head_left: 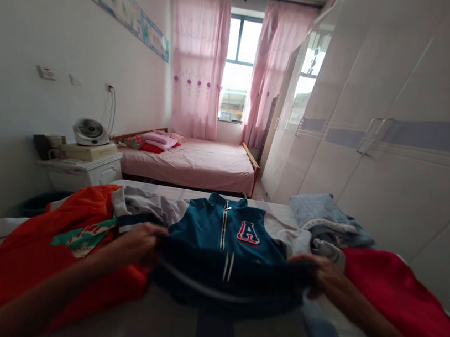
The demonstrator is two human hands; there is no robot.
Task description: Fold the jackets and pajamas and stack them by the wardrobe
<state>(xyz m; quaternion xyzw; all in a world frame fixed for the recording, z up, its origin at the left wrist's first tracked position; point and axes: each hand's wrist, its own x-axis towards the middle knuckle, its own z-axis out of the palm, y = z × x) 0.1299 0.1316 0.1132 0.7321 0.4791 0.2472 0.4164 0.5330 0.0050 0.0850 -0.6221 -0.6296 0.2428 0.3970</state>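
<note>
A teal zip-up jacket (204,224) with pale grey sleeves and a letter A patch lies front up before me, collar pointing away. Its dark striped hem is lifted and stretched between my hands. My left hand (141,243) is closed on the hem's left corner. At the opposite corner, my right hand (317,273) grips the same hem. An orange garment (89,205) with a green and white print lies on the left, partly behind my left forearm. On the right, a red garment (395,298) lies beyond my right forearm.
Folded blue denim (319,210) rests at the far right of the checked bed sheet (169,328). Behind are a pink-covered bed (209,163) and a white cabinet (101,170) carrying a small fan (90,132). White wardrobes (373,184) line the right side.
</note>
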